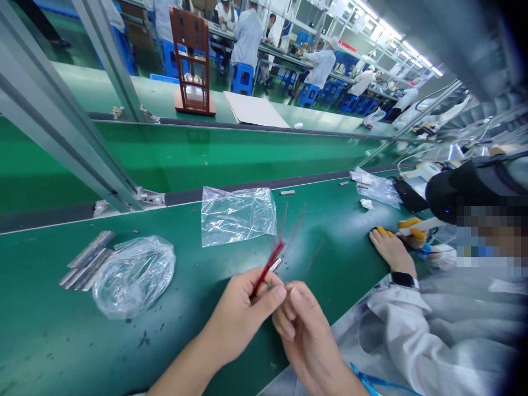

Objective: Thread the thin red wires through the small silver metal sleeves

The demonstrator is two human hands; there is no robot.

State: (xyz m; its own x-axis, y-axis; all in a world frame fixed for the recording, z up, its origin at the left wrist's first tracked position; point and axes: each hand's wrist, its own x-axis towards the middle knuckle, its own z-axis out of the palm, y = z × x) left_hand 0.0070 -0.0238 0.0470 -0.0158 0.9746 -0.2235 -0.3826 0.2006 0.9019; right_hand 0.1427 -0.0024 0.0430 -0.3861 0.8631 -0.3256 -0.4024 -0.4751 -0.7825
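My left hand (pixel 247 313) is closed round a bundle of thin red wires (pixel 268 267), whose loose ends fan out upward and away from me. Just beyond its index finger shows a small pale strip-like part (pixel 276 265); I cannot tell whether it is held or lies on the table. My right hand (pixel 307 330) is pinched closed against the left fingertips, and whatever sits between its thumb and fingers is too small to make out. A flat clear plastic bag (pixel 239 215) lies on the green table (pixel 185 297) beyond my hands.
To the left, a rounded clear plastic bag (pixel 136 275) touches several grey metal strips (pixel 88 258). Small parts (pixel 287 192) lie along the far edge. At right, a co-worker's hand (pixel 390 250) rests on the table. A metal frame post (pixel 70 104) rises at left.
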